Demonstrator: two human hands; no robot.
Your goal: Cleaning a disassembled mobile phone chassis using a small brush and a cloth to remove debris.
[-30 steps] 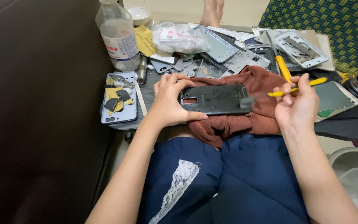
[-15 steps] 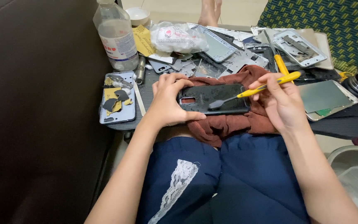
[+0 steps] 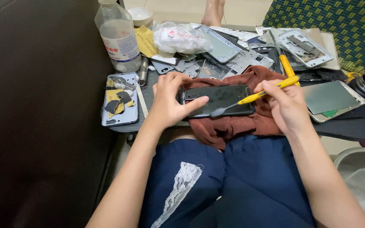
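Black and glossy, one opened phone (image 3: 218,100) was laid flat on a rust-brown cloth (image 3: 233,122), which was draped over the near edge of the table (image 3: 343,122) and onto the lap. One phone only was being worked on. The left hand (image 3: 170,101) was closed on the phone's left end, with the thumb pressed along the near edge and the fingers curled over the far edge, so that the phone was pinned under that grip. One yellow-handled tool (image 3: 254,96) was pinched between thumb and fingers of the right hand (image 3: 286,105), just right of the phone; its dark flat tip was set against the phone's near edge, close to the left thumb. A second yellow tool (image 3: 287,67) was seen lying on the table beyond the right hand.

One clear plastic bottle (image 3: 118,36) was stood upright at the far left, and one small white bowl (image 3: 141,14) behind it. One pale phone back cover (image 3: 121,99), loaded with small dark and yellow scraps, was placed left of the left hand. One grey screen panel (image 3: 332,99) was laid right of the right hand. Several more frames and panels were heaped beyond the cloth; their exact number could not be told. One plastic bag (image 3: 182,38) was set among them.
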